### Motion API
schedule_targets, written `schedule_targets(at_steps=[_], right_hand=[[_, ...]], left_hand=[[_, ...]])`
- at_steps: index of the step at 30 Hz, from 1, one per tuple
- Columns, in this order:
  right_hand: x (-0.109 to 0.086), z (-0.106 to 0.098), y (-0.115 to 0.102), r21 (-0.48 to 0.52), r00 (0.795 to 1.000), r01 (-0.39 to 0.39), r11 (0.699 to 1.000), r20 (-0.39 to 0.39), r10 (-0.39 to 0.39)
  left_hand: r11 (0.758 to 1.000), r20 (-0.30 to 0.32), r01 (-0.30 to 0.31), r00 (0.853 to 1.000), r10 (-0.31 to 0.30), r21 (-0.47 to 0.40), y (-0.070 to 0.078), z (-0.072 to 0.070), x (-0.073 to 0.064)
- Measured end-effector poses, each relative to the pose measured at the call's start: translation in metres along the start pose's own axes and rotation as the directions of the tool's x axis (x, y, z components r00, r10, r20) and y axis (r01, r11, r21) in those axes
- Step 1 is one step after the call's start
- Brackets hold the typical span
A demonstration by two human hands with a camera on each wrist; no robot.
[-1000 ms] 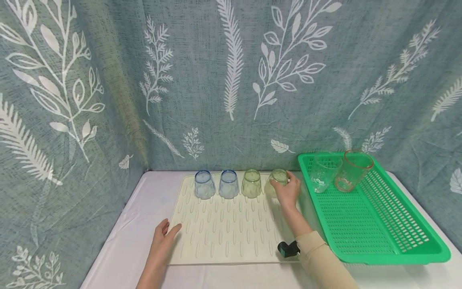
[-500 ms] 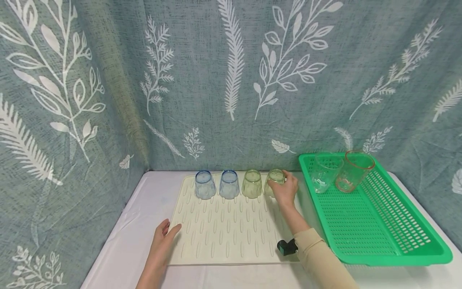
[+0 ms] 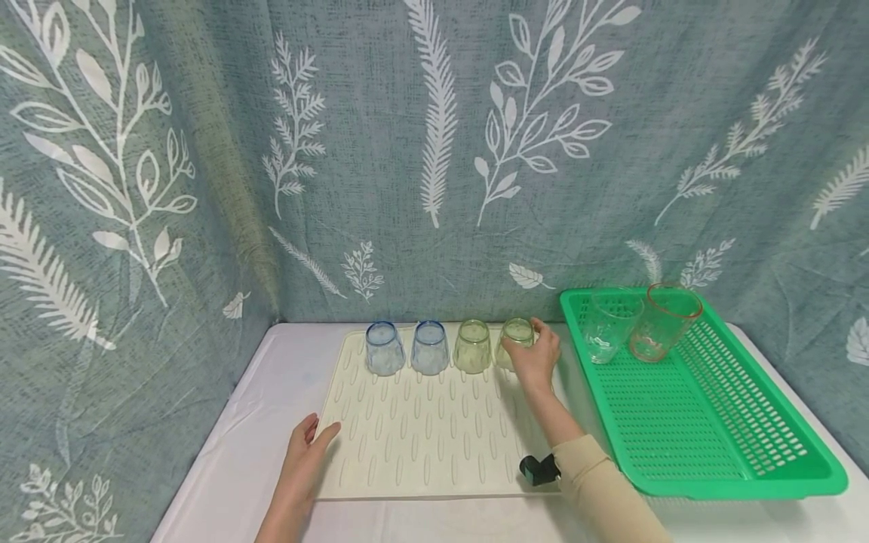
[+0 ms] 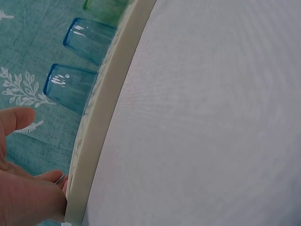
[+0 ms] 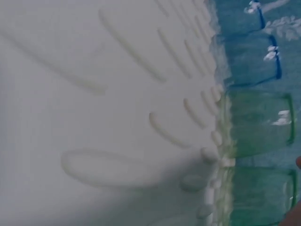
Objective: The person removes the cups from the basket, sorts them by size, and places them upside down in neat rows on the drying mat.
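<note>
My right hand (image 3: 538, 359) grips a green-tinted glass (image 3: 514, 347) that stands upside down at the back right of a cream drying mat (image 3: 407, 437). A second green glass (image 3: 471, 348) stands close on its left, and both appear in the right wrist view. Further left in the same row are two blue-tinted glasses (image 3: 430, 351), (image 4: 70, 88) also upside down. My left hand (image 3: 304, 456) rests by the mat's left edge with thumb and fingers spread apart, holding nothing; in the left wrist view its fingers lie beside the mat's edge.
A green perforated basket (image 3: 679, 483) stands right of the mat. At its back are a clear glass (image 3: 604, 339) and a red-rimmed glass (image 3: 658, 339). A patterned curtain (image 3: 380, 151) hangs behind the white-covered table (image 3: 251, 407).
My right hand has shifted slightly left with the rightmost green glass, which now stands nearer the other green one. My left hand has not moved.
</note>
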State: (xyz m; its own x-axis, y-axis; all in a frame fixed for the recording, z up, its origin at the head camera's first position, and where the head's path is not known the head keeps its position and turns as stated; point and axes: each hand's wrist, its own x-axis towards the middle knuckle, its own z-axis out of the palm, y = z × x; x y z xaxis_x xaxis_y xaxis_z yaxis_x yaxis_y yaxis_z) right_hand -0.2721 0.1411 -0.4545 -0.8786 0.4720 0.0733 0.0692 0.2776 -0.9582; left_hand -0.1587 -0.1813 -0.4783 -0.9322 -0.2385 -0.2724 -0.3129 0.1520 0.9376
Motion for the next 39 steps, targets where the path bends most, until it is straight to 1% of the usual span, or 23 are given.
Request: schedule_targets(at_steps=[3, 7, 11, 14, 19, 23, 29, 32, 39], right_hand=[[-0.006, -0.003, -0.006, 0.038, 1.0, 0.009, 0.999, -0.007, -0.009], [-0.016, -0.008, -0.019, 0.102, 0.999, 0.042, 0.994, -0.006, -0.041], [-0.027, -0.014, -0.031, 0.166, 0.998, 0.044, 0.985, 0.029, -0.049], [-0.033, -0.021, -0.039, 0.211, 0.997, 0.028, 0.977, 0.065, -0.043], [-0.039, -0.034, -0.052, 0.271, 0.993, 0.024, 0.962, 0.106, -0.054], [-0.042, -0.047, -0.06, 0.29, 0.99, 0.015, 0.957, 0.131, -0.056], [-0.043, -0.073, -0.071, 0.305, 0.982, 0.005, 0.952, 0.178, -0.062], [-0.042, -0.085, -0.075, 0.297, 0.982, 0.022, 0.955, 0.174, -0.076], [-0.036, -0.115, -0.081, 0.255, 0.988, 0.036, 0.966, 0.136, -0.073]], left_hand=[[1.0, 0.006, -0.002, 1.0, 0.002, 0.004, 0.001, 0.0, -0.001], [1.0, 0.011, 0.012, 1.0, -0.012, 0.003, 0.003, 0.0, -0.002], [1.0, 0.017, 0.018, 1.0, -0.018, -0.006, 0.005, 0.0, -0.003], [1.0, 0.015, 0.017, 1.0, -0.017, 0.002, 0.005, 0.0, -0.003], [1.0, 0.012, 0.012, 1.0, -0.012, 0.018, 0.005, -0.001, -0.003], [1.0, 0.013, 0.018, 1.0, -0.019, 0.015, 0.005, -0.001, -0.003], [1.0, 0.02, 0.024, 1.0, -0.024, 0.002, 0.004, -0.003, -0.002], [1.0, 0.021, 0.025, 0.999, -0.024, -0.004, 0.004, -0.004, -0.002], [1.0, 0.018, 0.022, 1.0, -0.022, -0.015, 0.003, -0.003, -0.002]])
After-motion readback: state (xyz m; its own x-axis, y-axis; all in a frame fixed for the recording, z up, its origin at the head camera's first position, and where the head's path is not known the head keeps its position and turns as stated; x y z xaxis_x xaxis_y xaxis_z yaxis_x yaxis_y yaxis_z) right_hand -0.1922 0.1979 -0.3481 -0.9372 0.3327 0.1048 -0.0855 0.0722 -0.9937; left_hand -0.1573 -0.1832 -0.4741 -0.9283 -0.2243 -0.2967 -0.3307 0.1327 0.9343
